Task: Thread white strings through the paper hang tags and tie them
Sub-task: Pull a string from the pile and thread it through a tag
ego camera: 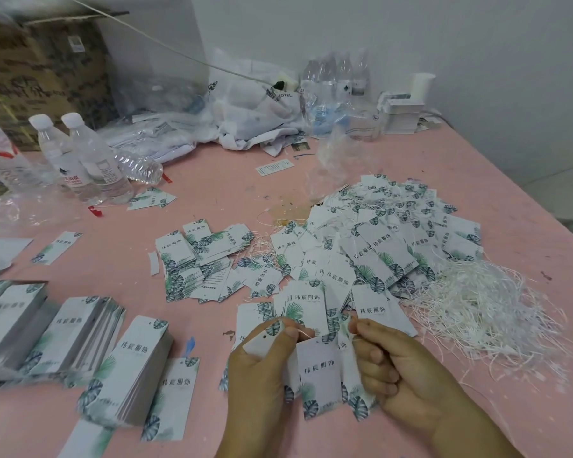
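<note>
You face a pink table (pixel 212 200) set into a corner of plain white walls (pixel 444 38), evenly lit.

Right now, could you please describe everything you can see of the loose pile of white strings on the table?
The pile of white strings is a tangled heap of thin, cord-like strands, lying loose on the pink table, right of the hands. Its left edge meets the heap of leaf-printed tags, and stray strands trail towards the table's near edge. Neither hand touches the pile.
</note>
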`<control>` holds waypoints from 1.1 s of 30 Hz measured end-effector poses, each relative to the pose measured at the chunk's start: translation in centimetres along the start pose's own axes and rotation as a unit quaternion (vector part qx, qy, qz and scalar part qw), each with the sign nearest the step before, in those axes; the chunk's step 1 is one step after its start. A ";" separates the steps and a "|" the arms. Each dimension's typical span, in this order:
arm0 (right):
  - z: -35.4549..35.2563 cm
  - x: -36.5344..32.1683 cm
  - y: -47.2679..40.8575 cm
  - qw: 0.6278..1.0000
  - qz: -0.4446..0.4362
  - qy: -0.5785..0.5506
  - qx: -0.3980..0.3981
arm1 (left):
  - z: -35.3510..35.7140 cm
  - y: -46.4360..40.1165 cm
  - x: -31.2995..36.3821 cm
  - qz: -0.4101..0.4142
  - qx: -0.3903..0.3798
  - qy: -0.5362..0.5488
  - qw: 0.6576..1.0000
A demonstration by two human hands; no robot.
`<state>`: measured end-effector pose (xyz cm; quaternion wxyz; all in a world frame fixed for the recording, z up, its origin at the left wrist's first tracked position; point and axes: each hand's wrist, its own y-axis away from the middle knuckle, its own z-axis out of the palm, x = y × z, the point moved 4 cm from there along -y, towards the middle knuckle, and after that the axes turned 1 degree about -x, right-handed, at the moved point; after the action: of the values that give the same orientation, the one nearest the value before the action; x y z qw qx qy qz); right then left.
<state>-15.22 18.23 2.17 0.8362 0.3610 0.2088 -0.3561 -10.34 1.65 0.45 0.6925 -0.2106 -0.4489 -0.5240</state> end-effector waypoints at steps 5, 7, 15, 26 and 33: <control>0.8 -1.0 1.0 0.993 -0.119 -0.021 0.004 | 0.4 0.4 -0.1 -0.014 0.002 0.003 1.000; 1.5 -1.3 2.1 0.968 -0.213 0.126 0.035 | 0.6 0.5 -0.3 -0.021 0.006 0.011 1.000; 3.2 0.7 3.1 0.796 -0.350 0.480 0.119 | 1.2 1.1 -0.3 0.006 -0.013 -0.052 0.999; 3.1 0.5 2.9 0.768 -0.383 0.499 0.121 | 2.1 1.8 0.4 0.011 -0.017 -0.108 0.994; 2.3 0.9 2.3 0.821 -0.331 0.453 0.107 | 2.6 1.7 0.4 -0.025 -0.053 -0.132 0.989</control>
<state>-12.69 17.28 4.20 0.4350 0.4778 0.6320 -0.4279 -9.81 3.99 2.40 0.6017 -0.3033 -0.5134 -0.5314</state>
